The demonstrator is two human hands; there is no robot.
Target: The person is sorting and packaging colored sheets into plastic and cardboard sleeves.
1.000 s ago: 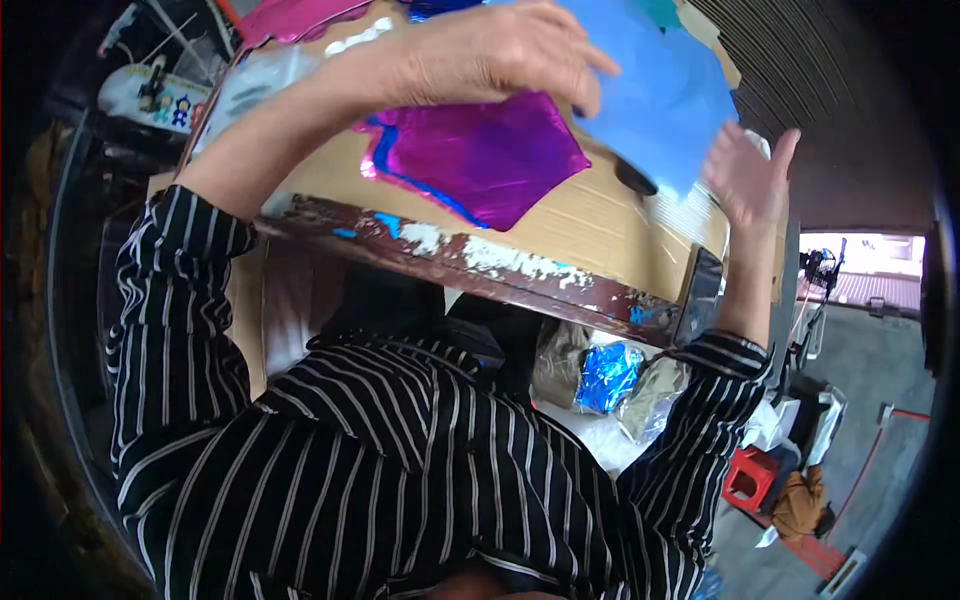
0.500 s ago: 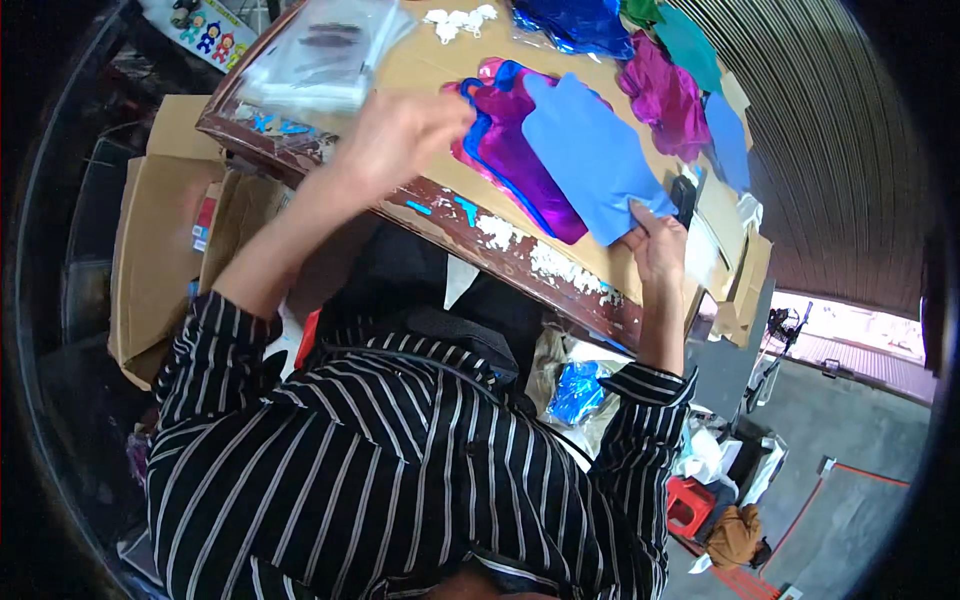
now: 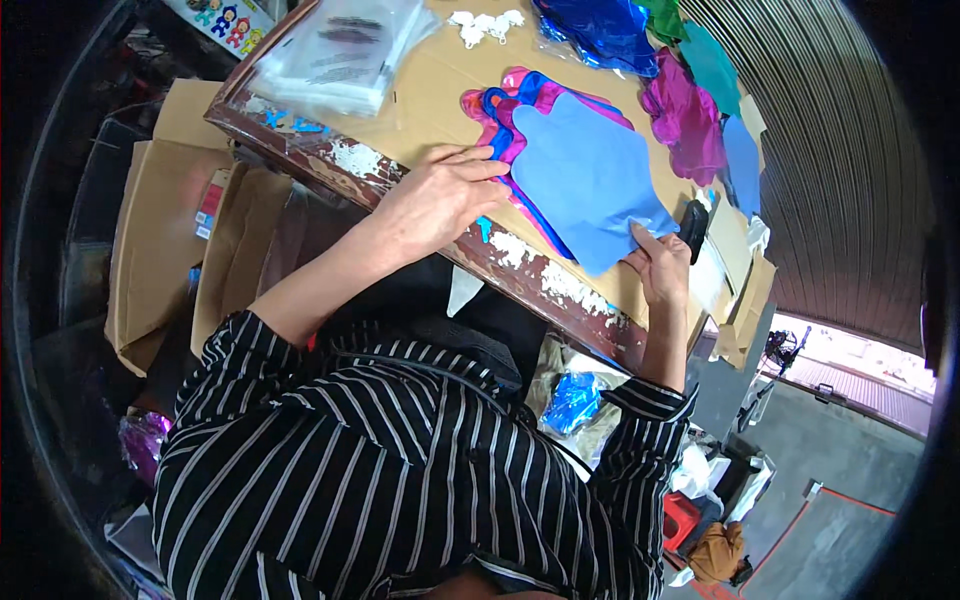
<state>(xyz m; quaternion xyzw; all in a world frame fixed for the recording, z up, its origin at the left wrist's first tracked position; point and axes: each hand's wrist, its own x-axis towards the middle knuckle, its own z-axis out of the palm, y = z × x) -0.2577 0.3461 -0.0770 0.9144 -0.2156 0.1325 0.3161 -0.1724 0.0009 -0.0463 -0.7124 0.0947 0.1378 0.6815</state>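
Note:
A flat light-blue foil balloon (image 3: pixel 590 180) with a wavy outline lies on top of a stack. Shiny pink, purple and dark-blue foil balloons (image 3: pixel 492 108) stick out beneath it at the upper left. My right hand (image 3: pixel 662 262) pinches the light-blue one at its lower right corner, thumb on top and fingers underneath. My left hand (image 3: pixel 435 205) rests at the left edge of the stack. Its fingers are stretched out and touch the edges there. Whether any fingertip is under a layer is hidden.
Clear plastic bags (image 3: pixel 345 60) lie at the table's far left, small white pieces (image 3: pixel 485 27) beside them. More foil pieces in blue, magenta (image 3: pixel 682 120) and teal cover the far right. A black object (image 3: pixel 692 230) sits near my right hand. An open cardboard box (image 3: pixel 170 220) stands left.
My left hand has come down from the upper left corner of the stack to its left edge, its fingers straightening. The light-blue balloon now lies flatter and farther left over the purple one.

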